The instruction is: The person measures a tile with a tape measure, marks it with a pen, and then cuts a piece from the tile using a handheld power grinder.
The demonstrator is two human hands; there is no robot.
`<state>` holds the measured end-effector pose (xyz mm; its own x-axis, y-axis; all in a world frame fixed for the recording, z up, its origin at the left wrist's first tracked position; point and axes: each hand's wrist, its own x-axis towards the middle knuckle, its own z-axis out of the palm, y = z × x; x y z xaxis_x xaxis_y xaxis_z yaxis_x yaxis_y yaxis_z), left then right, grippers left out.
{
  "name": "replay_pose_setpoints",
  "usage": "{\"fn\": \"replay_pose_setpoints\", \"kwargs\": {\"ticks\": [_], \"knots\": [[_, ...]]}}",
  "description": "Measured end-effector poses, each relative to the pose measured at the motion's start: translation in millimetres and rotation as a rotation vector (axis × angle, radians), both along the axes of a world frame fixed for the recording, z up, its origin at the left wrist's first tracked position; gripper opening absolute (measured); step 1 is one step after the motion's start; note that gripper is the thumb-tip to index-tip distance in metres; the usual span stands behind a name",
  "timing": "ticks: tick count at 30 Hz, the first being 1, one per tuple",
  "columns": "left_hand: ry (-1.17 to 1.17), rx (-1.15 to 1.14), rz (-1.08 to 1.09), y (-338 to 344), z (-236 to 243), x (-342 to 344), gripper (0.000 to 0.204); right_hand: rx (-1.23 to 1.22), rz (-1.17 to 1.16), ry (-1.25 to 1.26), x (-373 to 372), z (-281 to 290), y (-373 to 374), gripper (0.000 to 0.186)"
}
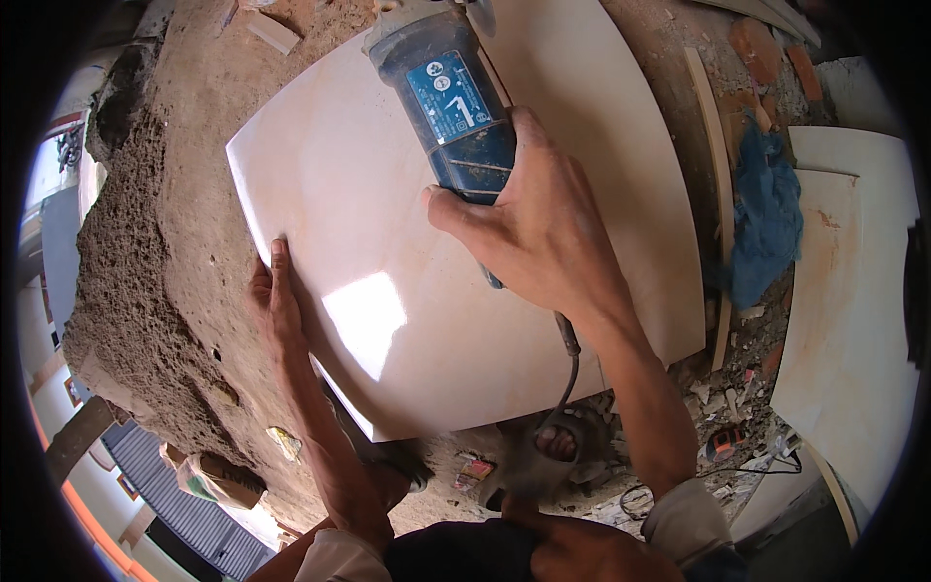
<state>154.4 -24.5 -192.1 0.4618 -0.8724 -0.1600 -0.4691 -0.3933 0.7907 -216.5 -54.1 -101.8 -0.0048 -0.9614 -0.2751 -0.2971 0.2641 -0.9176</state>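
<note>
A large glossy cream tile lies on rough dusty ground. My right hand grips the dark blue body of an angle grinder, which points away from me over the tile's far part; its disc end is cut off at the top edge. The grinder's black cord runs back past my wrist. My left hand lies flat with fingers extended along the tile's left edge, pressing on it.
More cream tiles lie at the right beside a blue cloth and a thin wooden strip. Rubble and scraps litter the ground near my sandalled foot. A rough earth ledge drops off at the left.
</note>
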Motion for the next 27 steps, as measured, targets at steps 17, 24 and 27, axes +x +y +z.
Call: {"fn": "replay_pose_setpoints", "kwargs": {"ticks": [17, 24, 27], "knots": [[-0.034, -0.03, 0.031, 0.7, 4.5, -9.1, 0.073, -0.032, 0.002, 0.124, 18.7, -36.5, -60.6, 0.077], [-0.033, 0.004, 0.055, 1.5, 8.0, -12.5, 0.074, -0.057, -0.008, 0.13, 20.7, -35.4, -64.5, 0.068], [-0.032, 0.01, 0.055, 1.1, 9.9, -14.2, 0.073, -0.067, -0.01, 0.117, 20.5, -37.6, -63.7, 0.064]]}}
